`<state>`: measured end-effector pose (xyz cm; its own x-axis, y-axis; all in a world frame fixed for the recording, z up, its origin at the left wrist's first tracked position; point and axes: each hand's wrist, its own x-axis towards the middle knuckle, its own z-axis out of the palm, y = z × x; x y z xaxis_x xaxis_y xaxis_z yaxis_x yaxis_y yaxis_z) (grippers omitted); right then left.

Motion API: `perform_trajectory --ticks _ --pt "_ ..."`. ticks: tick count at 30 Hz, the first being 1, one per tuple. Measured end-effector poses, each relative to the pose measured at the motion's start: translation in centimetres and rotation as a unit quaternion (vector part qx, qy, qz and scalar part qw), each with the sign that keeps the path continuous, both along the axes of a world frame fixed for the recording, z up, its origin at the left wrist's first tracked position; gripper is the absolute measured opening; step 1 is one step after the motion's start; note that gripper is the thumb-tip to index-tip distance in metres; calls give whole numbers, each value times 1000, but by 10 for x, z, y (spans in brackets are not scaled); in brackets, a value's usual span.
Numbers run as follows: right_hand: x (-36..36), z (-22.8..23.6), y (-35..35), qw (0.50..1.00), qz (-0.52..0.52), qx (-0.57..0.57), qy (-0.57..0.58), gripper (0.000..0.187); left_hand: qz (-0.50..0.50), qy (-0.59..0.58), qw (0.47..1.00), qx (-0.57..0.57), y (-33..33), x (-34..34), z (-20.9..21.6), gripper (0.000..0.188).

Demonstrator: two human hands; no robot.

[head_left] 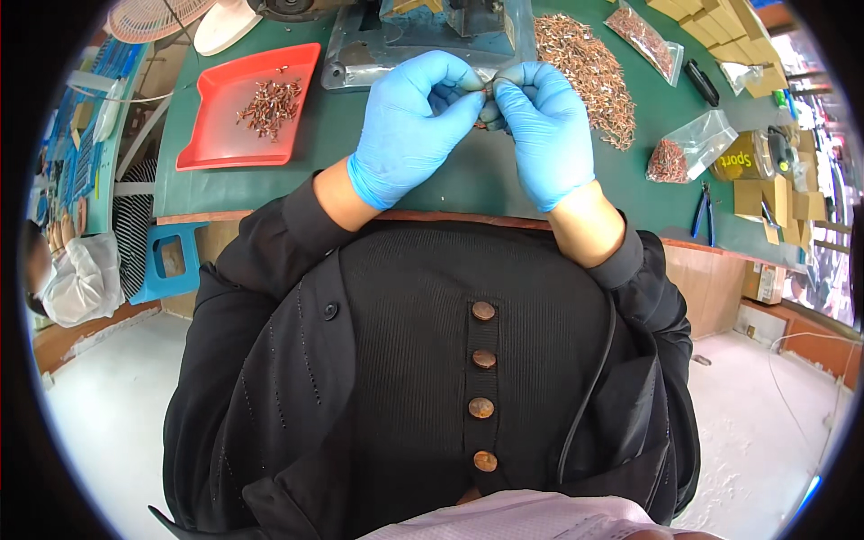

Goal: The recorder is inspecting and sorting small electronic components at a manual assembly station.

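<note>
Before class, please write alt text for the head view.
Blue-gloved left hand and right hand appear to pinch something too small to identify above a green table. A red tray of small coppery parts lies left, a larger loose pile right.

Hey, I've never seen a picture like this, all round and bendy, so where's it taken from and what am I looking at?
It's one wide view from a camera on a person's head, looking down; the lens bends straight edges near the rim. There's no robot: the left hand and right hand are the person's own, in blue gloves. Their fingers are pinched together on a small piece, too hidden to identify. On the green table, a red tray with small copper-coloured parts sits at left. A metal base stands beyond the hands. To the right are a big heap of small parts, clear bags and blue-handled pliers.
</note>
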<state>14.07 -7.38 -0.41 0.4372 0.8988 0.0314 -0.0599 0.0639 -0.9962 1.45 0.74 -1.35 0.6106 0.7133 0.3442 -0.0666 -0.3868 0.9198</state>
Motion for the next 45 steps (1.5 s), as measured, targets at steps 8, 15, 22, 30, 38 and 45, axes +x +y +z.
perform_trajectory --ticks 8,15,22,30,38,45 --pt "-8 1 9 994 -54 54 -84 8 -3 -117 987 -107 -5 5 0 8" --pt "-4 -8 27 993 -54 70 -80 8 -6 -79 985 -151 13 1 2 8" --pt "19 -7 86 982 -110 69 -140 17 145 -46 986 71 67 26 19 9" --pt "28 4 130 940 -217 113 -238 11 274 -86 915 284 86 58 26 4" --pt "27 4 137 939 -235 106 -225 10 238 -231 881 338 96 71 26 4" --pt "25 4 137 936 -249 95 -232 10 222 -302 862 342 111 84 13 4"
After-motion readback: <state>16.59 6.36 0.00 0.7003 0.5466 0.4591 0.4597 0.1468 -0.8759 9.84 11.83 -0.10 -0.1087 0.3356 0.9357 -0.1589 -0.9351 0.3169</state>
